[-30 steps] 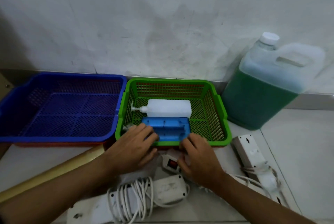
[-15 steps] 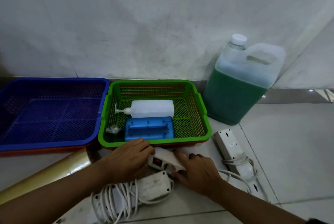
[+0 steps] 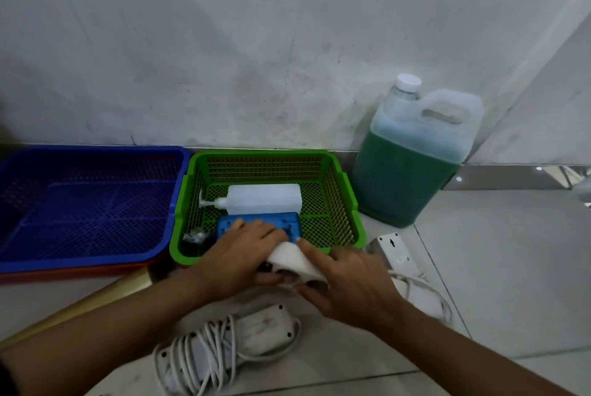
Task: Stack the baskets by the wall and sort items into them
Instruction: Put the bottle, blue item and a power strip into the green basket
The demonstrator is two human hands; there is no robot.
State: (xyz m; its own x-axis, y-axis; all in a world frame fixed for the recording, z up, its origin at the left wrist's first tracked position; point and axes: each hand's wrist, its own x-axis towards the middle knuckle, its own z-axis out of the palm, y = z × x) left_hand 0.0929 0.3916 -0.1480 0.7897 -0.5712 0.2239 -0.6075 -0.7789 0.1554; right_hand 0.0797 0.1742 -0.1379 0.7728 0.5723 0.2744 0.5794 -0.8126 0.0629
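Note:
A green basket (image 3: pixel 348 197) stands against the wall, with a blue basket (image 3: pixel 96 255) to its left on an orange one. Inside the green basket lie a white pump bottle (image 3: pixel 265 199), a blue block (image 3: pixel 292 224) and a small dark item (image 3: pixel 195 237). My left hand (image 3: pixel 236 255) and my right hand (image 3: pixel 348 283) both grip a white power strip (image 3: pixel 294 259), tilted and raised over the green basket's front rim. My left fingers cover part of the blue block.
A large jug of green liquid (image 3: pixel 412 165) stands right of the green basket. Another white power strip with a coiled cord (image 3: pixel 230 341) lies on the floor in front, a third strip (image 3: pixel 395 250) at the right. A gold roll (image 3: pixel 83 306) lies at the left.
Both hands left the blue block, dropped to the floor, took hold of the white power strip and lifted it up to the green basket's front rim.

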